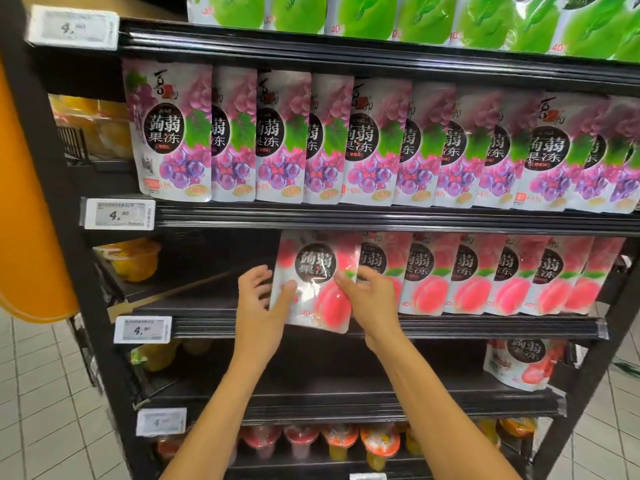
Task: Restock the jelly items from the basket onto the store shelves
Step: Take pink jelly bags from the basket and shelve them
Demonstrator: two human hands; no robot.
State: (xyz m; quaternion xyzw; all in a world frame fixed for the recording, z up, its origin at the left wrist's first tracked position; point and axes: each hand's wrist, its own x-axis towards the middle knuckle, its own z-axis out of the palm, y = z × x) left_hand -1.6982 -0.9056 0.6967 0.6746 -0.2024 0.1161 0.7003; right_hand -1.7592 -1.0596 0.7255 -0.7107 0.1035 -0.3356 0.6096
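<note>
A pink peach jelly pouch (327, 304) stands tilted at the left end of the peach row (485, 278), its bottom over the front lip of the middle shelf (450, 328). My left hand (258, 313) holds its left edge, thumb on the front and fingers spread behind. My right hand (372, 303) pinches its right edge, thumb on the front. The basket is not in view.
Purple grape pouches (311, 140) fill the shelf above, with green pouches (415, 15) at the top. Left of the held pouch the middle shelf is bare up to a yellow fruit cup (135, 259). Below are a strawberry pouch (519, 367) and jelly cups (339, 441). An orange pillar (20, 202) stands at left.
</note>
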